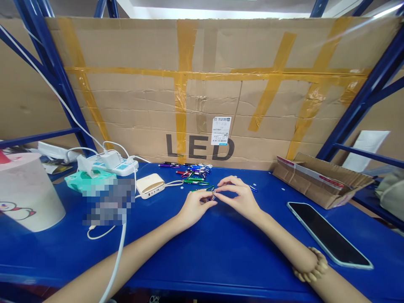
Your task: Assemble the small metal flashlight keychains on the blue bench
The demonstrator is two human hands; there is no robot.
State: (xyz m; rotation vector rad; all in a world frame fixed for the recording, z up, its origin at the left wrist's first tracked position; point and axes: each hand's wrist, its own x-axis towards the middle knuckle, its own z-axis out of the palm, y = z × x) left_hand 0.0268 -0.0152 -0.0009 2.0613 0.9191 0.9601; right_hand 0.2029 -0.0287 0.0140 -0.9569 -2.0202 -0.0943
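Both of my hands meet at the middle of the blue shelf top [221, 248]. My left hand [195, 206] is closed in a pinch on a small green keychain item [208, 196]. My right hand [238, 197] pinches the same small item from the other side, fingertips touching it. Just behind my hands lies a loose pile of small coloured keychain lights [192, 170] with carabiner clips, in purple, red, blue and green.
A dark phone [328, 233] lies at the right. An open cardboard box [318, 179] sits behind it. A white power bank [150, 185], power strip [113, 165], tissue pack [88, 179] and white cup [27, 191] stand at left. A taped cardboard sheet marked LED [202, 88] backs the shelf.
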